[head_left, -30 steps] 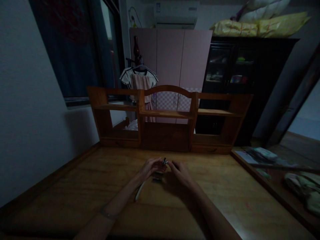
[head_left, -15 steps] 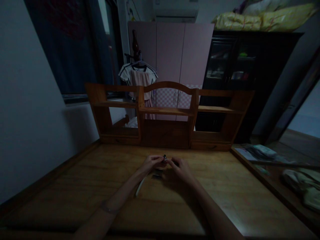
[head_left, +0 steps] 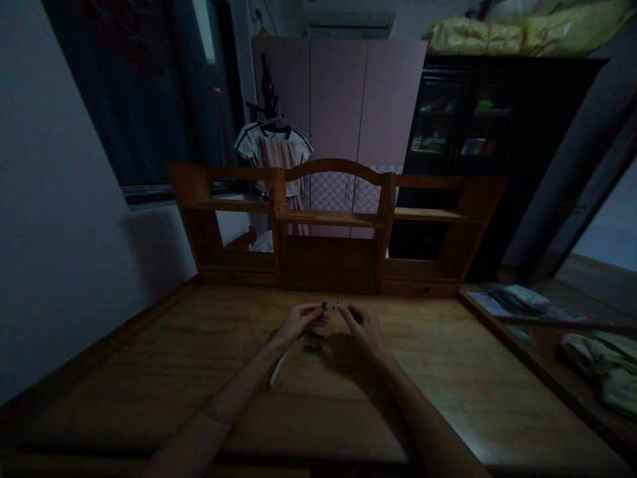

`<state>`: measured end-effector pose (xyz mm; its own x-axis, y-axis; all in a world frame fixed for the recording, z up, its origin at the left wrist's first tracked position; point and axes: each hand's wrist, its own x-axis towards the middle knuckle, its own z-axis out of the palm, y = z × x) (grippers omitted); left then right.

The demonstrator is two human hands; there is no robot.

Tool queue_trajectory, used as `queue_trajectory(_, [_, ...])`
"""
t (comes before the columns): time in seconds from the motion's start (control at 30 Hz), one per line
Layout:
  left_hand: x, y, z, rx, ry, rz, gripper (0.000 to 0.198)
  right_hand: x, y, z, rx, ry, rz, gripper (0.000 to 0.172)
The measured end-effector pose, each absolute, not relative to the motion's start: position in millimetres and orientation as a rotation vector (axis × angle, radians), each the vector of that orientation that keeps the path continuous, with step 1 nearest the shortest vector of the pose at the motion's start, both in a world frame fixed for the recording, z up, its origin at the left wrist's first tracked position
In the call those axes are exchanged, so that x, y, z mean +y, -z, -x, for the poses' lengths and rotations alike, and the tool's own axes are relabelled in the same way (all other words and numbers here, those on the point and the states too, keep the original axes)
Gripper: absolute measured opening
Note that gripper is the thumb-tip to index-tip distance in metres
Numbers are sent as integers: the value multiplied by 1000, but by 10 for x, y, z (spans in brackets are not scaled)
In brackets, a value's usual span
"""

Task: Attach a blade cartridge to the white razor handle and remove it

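Observation:
My left hand (head_left: 301,321) is closed, pinching a small dark piece (head_left: 324,307) between thumb and fingertips. Across a narrow gap, my right hand (head_left: 365,328) pinches a small shiny silvery piece (head_left: 335,304). Both pieces are too small and dim to name. A dark patch shows at the right hand's curled fingers; what it is I cannot tell. Below the hands, a small dark flat object (head_left: 314,343) lies on the wooden desk (head_left: 209,352). Partly behind my left forearm rests a thin pale strip (head_left: 279,369).
A wooden shelf unit (head_left: 330,220) with drawers stands along the desk's far edge. Past the raised right edge lie papers and a plastic packet (head_left: 525,299) and a pale cloth bundle (head_left: 610,372). A wall (head_left: 64,219) borders the left side.
My hands have drawn slightly apart. The dark piece in the left and the silvery piece in the right, close together before, now show a gap between them.

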<state>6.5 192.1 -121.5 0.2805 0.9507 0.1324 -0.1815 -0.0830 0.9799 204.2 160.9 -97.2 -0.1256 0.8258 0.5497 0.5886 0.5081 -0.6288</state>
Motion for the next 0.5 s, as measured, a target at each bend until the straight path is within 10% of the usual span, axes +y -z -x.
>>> queue_trajectory(0.5, [1807, 960, 62, 1034, -1032, -2317, 8, 1754, 1038, -2206, -1632, -44, 1442, 53])
